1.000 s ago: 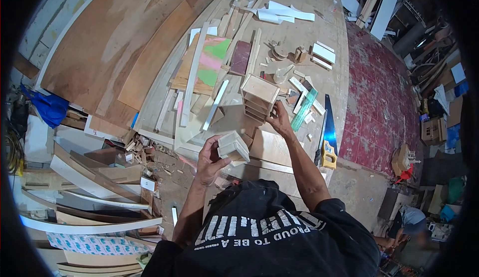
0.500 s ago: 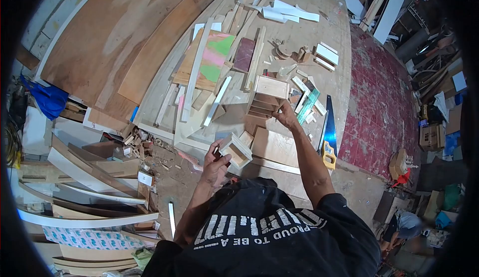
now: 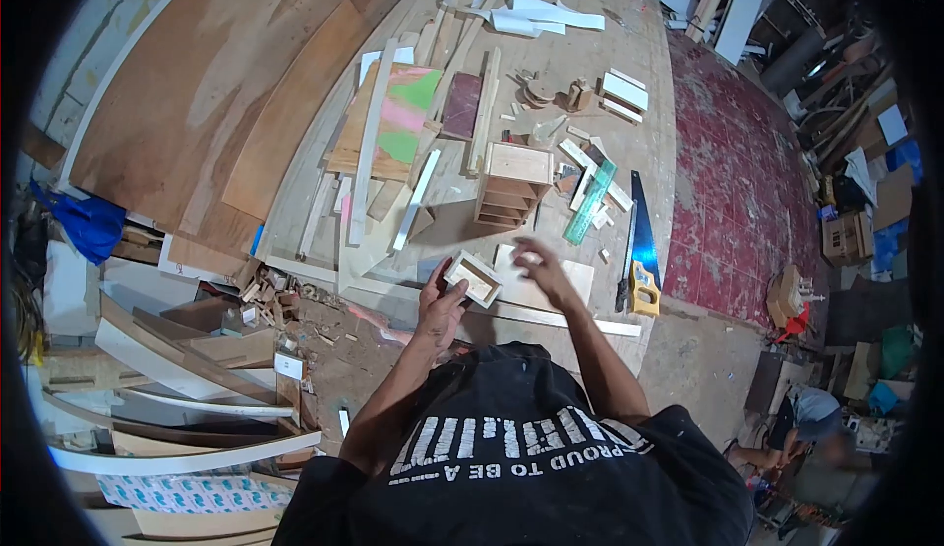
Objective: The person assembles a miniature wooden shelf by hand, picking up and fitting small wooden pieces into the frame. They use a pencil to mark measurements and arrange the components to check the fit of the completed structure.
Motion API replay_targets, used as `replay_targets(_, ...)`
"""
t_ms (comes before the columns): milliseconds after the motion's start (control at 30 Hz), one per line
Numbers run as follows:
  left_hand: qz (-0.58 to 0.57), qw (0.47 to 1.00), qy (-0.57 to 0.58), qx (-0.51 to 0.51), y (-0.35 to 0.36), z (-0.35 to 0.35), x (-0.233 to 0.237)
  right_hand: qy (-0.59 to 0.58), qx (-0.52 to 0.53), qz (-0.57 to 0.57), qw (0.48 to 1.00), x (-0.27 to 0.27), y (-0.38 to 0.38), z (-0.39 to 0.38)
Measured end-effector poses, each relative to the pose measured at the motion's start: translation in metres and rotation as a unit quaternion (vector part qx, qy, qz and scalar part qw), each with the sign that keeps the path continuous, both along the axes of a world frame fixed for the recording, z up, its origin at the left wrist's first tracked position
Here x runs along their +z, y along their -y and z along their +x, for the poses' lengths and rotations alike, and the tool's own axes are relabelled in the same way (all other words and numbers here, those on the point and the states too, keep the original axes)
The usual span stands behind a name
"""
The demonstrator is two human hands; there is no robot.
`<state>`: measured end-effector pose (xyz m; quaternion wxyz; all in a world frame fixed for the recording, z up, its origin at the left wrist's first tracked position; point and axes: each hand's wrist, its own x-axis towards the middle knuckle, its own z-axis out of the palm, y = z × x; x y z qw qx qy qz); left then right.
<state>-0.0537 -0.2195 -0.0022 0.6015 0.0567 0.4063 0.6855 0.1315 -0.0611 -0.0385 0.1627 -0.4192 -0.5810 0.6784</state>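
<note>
A person's left hand [image 3: 440, 308] grips a small open wooden box [image 3: 476, 281] at the near edge of the surface [image 3: 644, 157], fingers closed around its side. The right hand [image 3: 545, 273], blurred, hovers over a pale board [image 3: 510, 288], fingers partly open, apparently holding nothing. Beyond stands a shelved wooden cabinet [image 3: 520, 164]; a handsaw [image 3: 643, 251] lies right.

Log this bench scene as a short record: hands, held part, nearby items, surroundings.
left_hand: left hand holding small open wooden box, open side toward the camera
right_hand: right hand blurred, fingers spread, nothing visible in it
cabinet: small wooden cabinet upright on workbench, open compartments facing the person
tool: handsaw lying flat, yellow handle nearest the person
strip: green translucent strip among wood offcuts, between cabinet and handsaw
panel: painted board with green and pink patches, left of cabinet
people: co-worker at lower right
</note>
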Motion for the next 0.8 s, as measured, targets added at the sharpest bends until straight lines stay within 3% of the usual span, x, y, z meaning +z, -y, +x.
replay_targets(67,0.002,1.0,0.006,-0.006,-0.006,0.008,0.001,-0.057,0.011,-0.052,0.997,0.033,0.046,-0.009)
replay_targets(200,-0.001,0.998,-0.016,-0.062,-0.012,0.02,0.002,-0.084,0.016,0.024,0.996,0.027,0.059,0.002)
replay_targets(300,0.007,0.976,-0.059,-0.21,-0.011,0.017,0.004,-0.054,0.014,-0.011,0.998,0.03,0.052,0.022)
replay_targets(333,0.009,0.974,-0.059,-0.218,-0.013,0.016,-0.001,-0.053,0.006,-0.009,0.999,0.032,0.05,0.029)
replay_targets(400,0.044,0.944,-0.179,-0.274,-0.018,0.016,-0.017,-0.034,0.086,-0.016,0.996,0.038,0.045,0.04)
replay_targets(567,0.055,0.927,-0.217,-0.302,-0.021,0.018,-0.034,-0.019,0.02,-0.003,1.0,0.038,0.042,0.056)
replay_targets(667,0.036,0.945,-0.157,-0.286,-0.019,0.018,-0.033,-0.064,-0.077,-0.051,0.994,0.031,0.041,0.072)
replay_targets(800,0.004,0.965,-0.086,-0.246,-0.015,0.014,-0.029,-0.024,-0.09,-0.061,0.994,0.038,0.042,0.085)
